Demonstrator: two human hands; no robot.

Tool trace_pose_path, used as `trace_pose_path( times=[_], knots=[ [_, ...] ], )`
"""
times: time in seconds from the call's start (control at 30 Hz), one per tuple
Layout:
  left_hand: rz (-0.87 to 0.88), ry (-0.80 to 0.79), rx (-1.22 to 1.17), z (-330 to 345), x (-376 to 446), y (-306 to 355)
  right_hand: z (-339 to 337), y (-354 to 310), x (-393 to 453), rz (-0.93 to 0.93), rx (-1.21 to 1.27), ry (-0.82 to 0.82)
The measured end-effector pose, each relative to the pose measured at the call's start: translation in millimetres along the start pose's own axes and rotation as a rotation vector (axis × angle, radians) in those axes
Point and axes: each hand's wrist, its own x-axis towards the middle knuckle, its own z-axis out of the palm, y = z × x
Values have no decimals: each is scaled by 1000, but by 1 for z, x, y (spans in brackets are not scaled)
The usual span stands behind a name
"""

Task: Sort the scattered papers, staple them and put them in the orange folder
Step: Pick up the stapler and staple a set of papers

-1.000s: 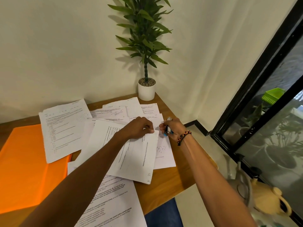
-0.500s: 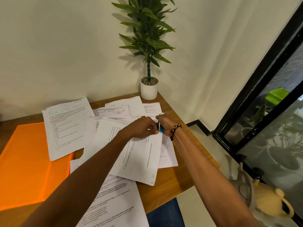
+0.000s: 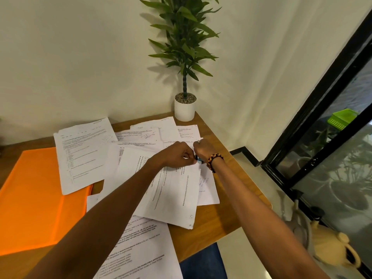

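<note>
Several printed papers lie scattered over the wooden table (image 3: 225,216). My left hand (image 3: 177,156) pinches the far corner of a stack of sheets (image 3: 171,194) in the middle. My right hand (image 3: 203,150), with a beaded bracelet on the wrist, grips a small blue and black stapler (image 3: 198,160) right at that corner, mostly hidden by both hands. The orange folder (image 3: 34,198) lies flat at the table's left, with one sheet (image 3: 82,154) overlapping its far right corner. Another printed sheet (image 3: 138,252) lies at the near edge.
A potted plant in a white pot (image 3: 184,109) stands at the table's far right corner against the wall. Right of the table are a black-framed glass door (image 3: 314,125) and a yellow watering can (image 3: 332,248) on the floor.
My right hand moved left with the stapler and closed in against my left hand at the stack's corner. The view shifted slightly left and down.
</note>
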Motion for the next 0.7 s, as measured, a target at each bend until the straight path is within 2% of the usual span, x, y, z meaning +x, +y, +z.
trace_pose_path(
  times=[0.07, 0.17, 0.37, 0.7],
  knots=[
    [4, 11, -18, -1, 0, 0, 2, 4, 0, -42, -107, 76],
    [-3, 3, -22, -3, 1, 0, 3, 4, 0, 1, -112, 122],
    [-51, -44, -57, -6, 3, 2, -1, 5, 4, 77, 9, 36],
    [-159, -59, -59, 0, 8, 2, -5, 9, 2, -74, -119, 153]
  ],
)
